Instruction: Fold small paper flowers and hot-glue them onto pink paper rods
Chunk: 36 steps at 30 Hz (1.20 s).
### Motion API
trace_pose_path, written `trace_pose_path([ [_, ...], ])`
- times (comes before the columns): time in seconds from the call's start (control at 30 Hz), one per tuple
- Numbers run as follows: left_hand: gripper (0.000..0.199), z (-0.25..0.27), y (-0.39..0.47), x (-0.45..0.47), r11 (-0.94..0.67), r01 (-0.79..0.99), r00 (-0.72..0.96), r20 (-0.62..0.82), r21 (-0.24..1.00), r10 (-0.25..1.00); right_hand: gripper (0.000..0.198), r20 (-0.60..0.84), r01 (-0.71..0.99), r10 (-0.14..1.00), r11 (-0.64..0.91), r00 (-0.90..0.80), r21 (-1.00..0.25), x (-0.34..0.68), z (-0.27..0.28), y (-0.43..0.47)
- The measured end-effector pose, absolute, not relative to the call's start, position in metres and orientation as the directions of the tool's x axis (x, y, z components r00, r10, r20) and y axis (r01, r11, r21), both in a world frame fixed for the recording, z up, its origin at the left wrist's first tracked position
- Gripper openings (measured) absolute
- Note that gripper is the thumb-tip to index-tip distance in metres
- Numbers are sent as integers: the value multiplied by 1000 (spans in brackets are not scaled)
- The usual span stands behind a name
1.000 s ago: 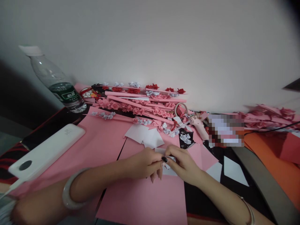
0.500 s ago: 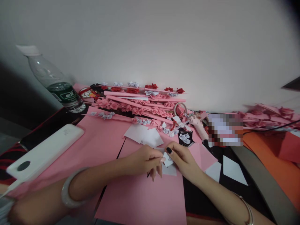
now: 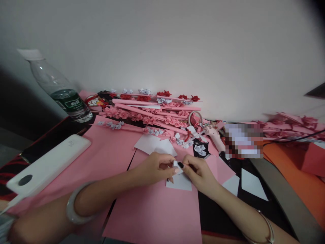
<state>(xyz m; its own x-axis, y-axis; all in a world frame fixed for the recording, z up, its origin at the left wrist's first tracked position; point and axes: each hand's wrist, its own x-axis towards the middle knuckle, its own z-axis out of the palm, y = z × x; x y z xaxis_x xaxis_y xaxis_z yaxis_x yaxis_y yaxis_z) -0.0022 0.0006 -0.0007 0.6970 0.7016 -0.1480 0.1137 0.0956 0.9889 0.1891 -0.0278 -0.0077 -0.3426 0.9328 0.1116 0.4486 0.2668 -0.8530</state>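
A small folded piece of white paper point(image 3: 177, 168) is pinched between my two hands. My left hand point(image 3: 159, 168) closes on its left side with thumb and fingertips. On the right side my right hand point(image 3: 197, 171) grips it, the dark-nailed thumb pressed on top. Just below lies a flat white paper square point(image 3: 181, 183), partly covered by the hands. Under that spreads a large pink paper sheet point(image 3: 154, 213). More white paper pieces point(image 3: 165, 147) rest just beyond my hands.
Pink paper stems with folded flowers point(image 3: 149, 120) pile along the wall. A glue gun point(image 3: 215, 137) and a tape roll point(image 3: 195, 118) lie at their right end. At left stand a water bottle point(image 3: 68, 98) and a white power bank point(image 3: 50, 164). Orange paper point(image 3: 297, 173) lies at right.
My left fingers have curled in closer around the folded paper, and its angle has changed. More of the white square beneath shows now. Everything else stays in place.
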Motion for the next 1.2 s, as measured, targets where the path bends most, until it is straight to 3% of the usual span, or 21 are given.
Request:
trace_pose_path([
  [0.27, 7, -9, 1, -1, 173, 67, 650, -174, 983, 740, 31, 101, 482, 936, 264, -337, -836, 187, -11, -28],
  [0.63, 13, -10, 7, 0, 147, 44, 620, -143, 988, 771, 25, 213, 482, 905, 383, -369, -788, 189, -9, -30],
  [0.83, 14, -12, 7, -1, 95, 102, 527, -135, 990, 839, 0, 249, 366, 943, 316, -220, -875, 187, -11, -35],
  [1.2, 16, -5, 3, -2, 4, 259, 440, -122, 966, 890, 22, 214, 386, 939, 310, -271, -869, 186, -8, -38],
])
